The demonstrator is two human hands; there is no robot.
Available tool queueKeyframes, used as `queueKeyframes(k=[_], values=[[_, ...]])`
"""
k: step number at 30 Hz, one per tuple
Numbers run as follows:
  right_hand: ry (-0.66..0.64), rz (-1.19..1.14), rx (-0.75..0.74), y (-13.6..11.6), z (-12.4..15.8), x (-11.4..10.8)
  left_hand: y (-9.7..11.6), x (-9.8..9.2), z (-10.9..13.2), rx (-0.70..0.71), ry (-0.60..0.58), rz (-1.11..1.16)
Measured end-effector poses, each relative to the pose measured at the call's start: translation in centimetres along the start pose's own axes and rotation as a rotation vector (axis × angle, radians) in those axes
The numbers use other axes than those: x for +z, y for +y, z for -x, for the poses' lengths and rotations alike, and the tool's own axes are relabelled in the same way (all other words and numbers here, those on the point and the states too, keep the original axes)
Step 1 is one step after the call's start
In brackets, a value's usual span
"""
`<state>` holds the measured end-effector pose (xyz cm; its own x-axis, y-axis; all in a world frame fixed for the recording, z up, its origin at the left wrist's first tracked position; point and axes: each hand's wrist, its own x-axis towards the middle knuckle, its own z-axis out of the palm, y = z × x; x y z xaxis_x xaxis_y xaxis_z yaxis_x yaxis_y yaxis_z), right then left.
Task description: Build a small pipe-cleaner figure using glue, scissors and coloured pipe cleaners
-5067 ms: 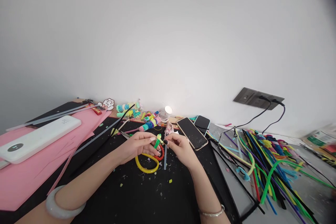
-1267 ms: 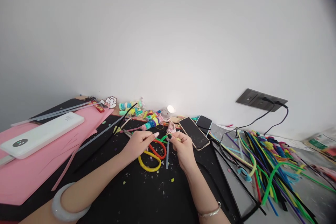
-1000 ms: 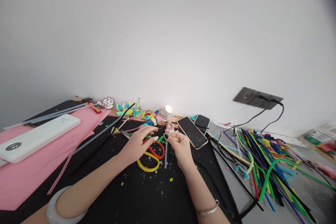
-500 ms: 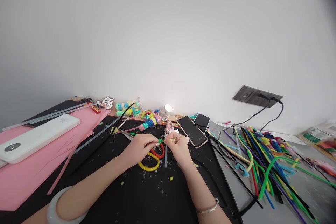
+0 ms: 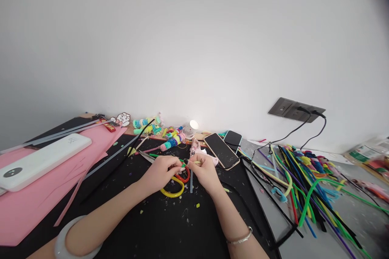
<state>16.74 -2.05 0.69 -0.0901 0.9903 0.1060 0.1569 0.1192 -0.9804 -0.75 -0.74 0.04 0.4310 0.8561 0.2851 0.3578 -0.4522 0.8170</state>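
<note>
Near the middle of the black work surface, my left hand point(image 5: 164, 174) pinches a short green pipe cleaner point(image 5: 153, 155), whose end shows past the knuckles. My right hand point(image 5: 205, 171) is closed at the fingertips almost against the left ones. A small dark piece point(image 5: 186, 162) and a pale yellow bit point(image 5: 198, 162) show at its fingers; their exact shape is mostly hidden. Scissors point(image 5: 174, 195) with yellow and red handles lie beneath my left hand, blades pointing up left. Behind my right hand is a pink glue gun point(image 5: 214, 159), partly covered. A translucent glue stick point(image 5: 191, 184) lies below the fingertips.
Two phones point(image 5: 221, 150) lie beyond my right hand. A white power bank point(image 5: 45, 160) rests on pink sheets point(image 5: 27, 218) at left. Many pipe cleaners point(image 5: 306, 186) spread over the grey surface at right. Wrapped colourful pieces point(image 5: 172, 141) and a paper cup point(image 5: 190, 130) stand by the wall.
The view has shifted slightly. My hands stay together with only a small movement of the fingers around the green pipe cleaner.
</note>
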Motion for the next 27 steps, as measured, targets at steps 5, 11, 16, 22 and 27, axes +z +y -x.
queueKeyframes(k=[5,11,16,22,27], values=[[0.035,0.003,0.002,0.1,-0.1,-0.2,0.1,0.1,0.0,-0.062,0.005,0.075],[0.063,0.035,-0.005,0.5,-0.3,-0.4,0.1,0.2,-0.2,-0.145,0.047,0.186],[0.052,0.100,-0.095,0.2,-0.3,-0.3,0.2,0.3,-0.2,-0.215,0.031,0.300],[-0.021,0.072,-0.131,-0.5,0.0,0.1,0.6,0.2,-0.3,-0.380,0.042,0.571],[-0.039,-0.001,-0.134,-0.6,0.1,0.1,0.5,0.3,-0.1,-0.435,-0.006,0.860]])
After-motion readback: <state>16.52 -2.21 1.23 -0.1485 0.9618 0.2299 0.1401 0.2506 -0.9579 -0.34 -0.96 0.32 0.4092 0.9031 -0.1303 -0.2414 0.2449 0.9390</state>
